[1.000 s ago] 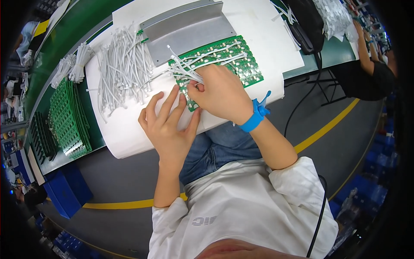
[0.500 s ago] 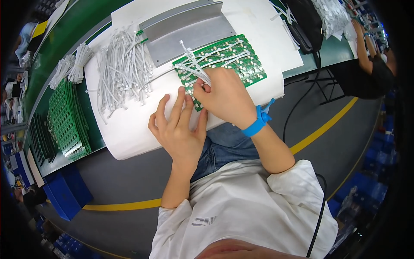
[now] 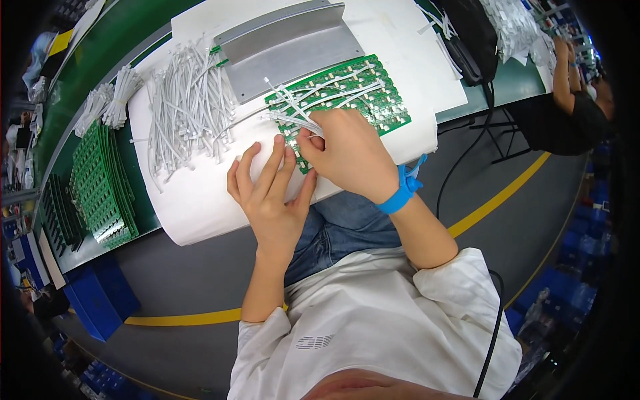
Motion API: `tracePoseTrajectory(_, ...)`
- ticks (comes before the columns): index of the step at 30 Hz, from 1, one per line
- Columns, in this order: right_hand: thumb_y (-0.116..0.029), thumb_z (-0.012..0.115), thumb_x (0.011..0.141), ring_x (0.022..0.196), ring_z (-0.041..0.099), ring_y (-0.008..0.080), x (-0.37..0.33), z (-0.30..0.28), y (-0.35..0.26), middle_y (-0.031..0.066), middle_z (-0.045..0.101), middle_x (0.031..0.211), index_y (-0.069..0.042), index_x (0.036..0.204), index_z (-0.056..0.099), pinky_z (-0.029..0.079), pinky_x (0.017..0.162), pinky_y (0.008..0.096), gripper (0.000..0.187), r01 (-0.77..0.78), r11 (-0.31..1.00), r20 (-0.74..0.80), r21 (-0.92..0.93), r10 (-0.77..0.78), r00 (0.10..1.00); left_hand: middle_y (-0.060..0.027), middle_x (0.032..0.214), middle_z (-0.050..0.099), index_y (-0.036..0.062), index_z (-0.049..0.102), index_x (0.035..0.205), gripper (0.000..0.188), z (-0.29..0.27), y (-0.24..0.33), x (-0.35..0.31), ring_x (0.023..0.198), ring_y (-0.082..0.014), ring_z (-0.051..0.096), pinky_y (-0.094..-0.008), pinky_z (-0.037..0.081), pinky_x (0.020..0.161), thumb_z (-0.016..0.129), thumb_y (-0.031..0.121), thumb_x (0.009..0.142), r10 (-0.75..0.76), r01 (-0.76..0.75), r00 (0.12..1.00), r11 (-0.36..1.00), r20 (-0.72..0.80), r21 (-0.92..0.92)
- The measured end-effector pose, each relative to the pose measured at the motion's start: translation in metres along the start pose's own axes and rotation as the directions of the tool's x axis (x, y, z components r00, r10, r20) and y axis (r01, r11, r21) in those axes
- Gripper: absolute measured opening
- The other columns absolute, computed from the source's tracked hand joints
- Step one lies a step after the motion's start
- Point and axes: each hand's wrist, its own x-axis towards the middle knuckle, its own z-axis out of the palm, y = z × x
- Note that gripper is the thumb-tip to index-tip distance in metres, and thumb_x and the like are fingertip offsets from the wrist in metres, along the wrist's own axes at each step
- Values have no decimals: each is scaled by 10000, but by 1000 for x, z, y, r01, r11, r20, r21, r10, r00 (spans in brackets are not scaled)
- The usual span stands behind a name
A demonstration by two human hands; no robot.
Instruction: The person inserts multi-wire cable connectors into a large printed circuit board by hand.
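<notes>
A green circuit board panel (image 3: 393,110) with rows of small white connectors lies on white sheeting in front of me. Over it, my right hand (image 3: 353,150) is closed in a pinch on a bunch of white cables (image 3: 288,107), whose ends fan out to the left. More white cables rest across the panel. My right fingertips are partly hidden behind the hand. My left hand (image 3: 270,203) is open, fingers spread over the white sheeting, its thumb close to the panel's near corner; whether it touches cannot be told. A blue strap (image 3: 403,192) circles my right wrist.
A heap of white cables (image 3: 190,107) lies left of the panel. An angled grey metal plate (image 3: 293,50) stands behind it. Stacked green boards (image 3: 100,183) and bundled cables (image 3: 124,93) sit far left. A black bag (image 3: 472,40) is at right; another person (image 3: 573,107) works beyond.
The cable bunch in my right hand has tilted slightly, its free ends lying further left. My left hand has shifted a little left, fingers still spread. The panel has hardly moved.
</notes>
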Motion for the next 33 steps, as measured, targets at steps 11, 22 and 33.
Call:
tracePoseTrajectory(11, -127, 662, 860, 580, 600, 377, 10, 1, 3, 173, 581, 602, 31, 723, 582, 474, 565, 436, 223, 147, 989, 31, -10, -147, 989, -34, 1307, 661, 52, 743, 1067, 342, -7, -4, 5, 1319, -310, 515, -505, 232, 1139, 831, 173, 759, -1, 2, 996, 1000, 88, -11)
tracePoseTrajectory(22, -45, 605, 911, 773, 618, 352, 10, -15, 17, 195, 627, 882, 41, 992, 605, 515, 652, 389, 118, 440, 876, -230, -197, -477, 848, -14, 1223, 703, 75, 743, 1088, 366, -15, -8, 13, 1279, -247, 554, -473, 257, 1133, 838, 207, 760, -29, 31, 993, 999, 114, -11)
tracePoseTrajectory(33, -185, 618, 984, 666, 533, 128, -18, -19, -4, 82, 585, 793, 4, 1027, 553, 444, 591, 293, 205, -42, 693, 196, 720, -146, 970, -101, 892, 722, -46, 721, 1014, 148, -33, -2, 31, 838, -133, 636, -260, 485, 794, 724, -1, 873, -226, 243, 966, 638, 124, -731)
